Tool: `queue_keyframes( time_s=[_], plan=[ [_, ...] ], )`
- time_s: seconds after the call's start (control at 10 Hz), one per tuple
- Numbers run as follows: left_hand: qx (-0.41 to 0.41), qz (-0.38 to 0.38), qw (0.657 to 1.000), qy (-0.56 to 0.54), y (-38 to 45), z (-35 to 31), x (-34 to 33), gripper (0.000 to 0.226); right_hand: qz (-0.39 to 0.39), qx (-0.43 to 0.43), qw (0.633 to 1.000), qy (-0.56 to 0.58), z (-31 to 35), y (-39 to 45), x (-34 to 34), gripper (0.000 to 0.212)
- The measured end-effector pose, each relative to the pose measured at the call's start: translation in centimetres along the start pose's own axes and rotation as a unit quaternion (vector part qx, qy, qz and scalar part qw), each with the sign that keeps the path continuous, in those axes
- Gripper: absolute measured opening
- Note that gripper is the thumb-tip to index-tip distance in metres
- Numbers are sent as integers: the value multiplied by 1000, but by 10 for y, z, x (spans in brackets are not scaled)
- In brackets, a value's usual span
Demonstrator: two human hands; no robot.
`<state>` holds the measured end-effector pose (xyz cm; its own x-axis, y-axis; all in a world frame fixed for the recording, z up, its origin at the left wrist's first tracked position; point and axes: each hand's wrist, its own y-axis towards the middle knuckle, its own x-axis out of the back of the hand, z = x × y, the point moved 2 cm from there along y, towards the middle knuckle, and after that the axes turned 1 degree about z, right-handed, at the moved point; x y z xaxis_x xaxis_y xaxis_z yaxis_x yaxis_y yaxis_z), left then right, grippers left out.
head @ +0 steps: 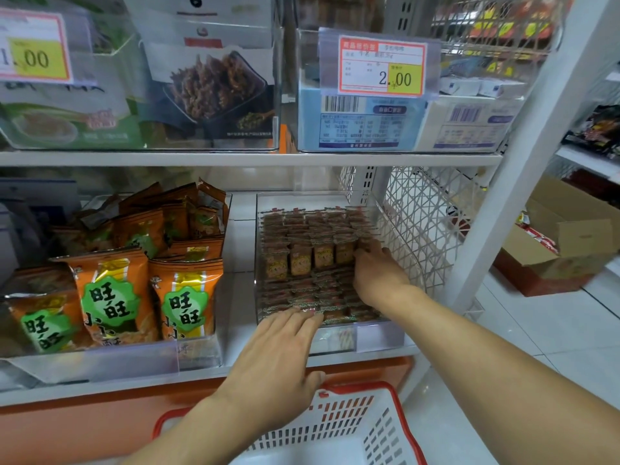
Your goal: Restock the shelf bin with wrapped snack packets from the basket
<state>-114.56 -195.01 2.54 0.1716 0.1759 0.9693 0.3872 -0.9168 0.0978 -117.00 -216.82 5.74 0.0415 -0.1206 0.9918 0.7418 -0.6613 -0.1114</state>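
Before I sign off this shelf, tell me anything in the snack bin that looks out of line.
One row of packets stands upright mid-bin, above the flat rows around it. The right hand touches that row's right end; the left hand rests on the front packets.

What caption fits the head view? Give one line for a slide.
Both hands, left hand and right hand, tidy small brown wrapped snack packets in a clear plastic shelf bin.

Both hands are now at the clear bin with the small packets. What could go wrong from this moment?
1. The clear bin looks packed nearly full; pressing with the right hand may topple the upright row of packets.
2. The left hand lies flat at the bin's front edge; packets there might slide over onto the shelf or into the basket.
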Motion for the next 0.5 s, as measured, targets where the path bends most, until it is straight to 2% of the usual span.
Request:
queue_keyframes(
  time_s=[0.3, 0.4, 0.5],
  plan=[
    [7, 1, 999, -43, -2, 2, 7, 88, 11, 23, 999, -20, -1, -12, 5, 39],
    [23, 4, 996, -85, -12, 6, 19, 86, -14, 65, 998, 5, -1, -31, 17, 30],
    [62, -13, 991, -116, -33, 13, 48, 85, -82, 69, 992, 59, -17, -57, 44, 24]
  ],
)
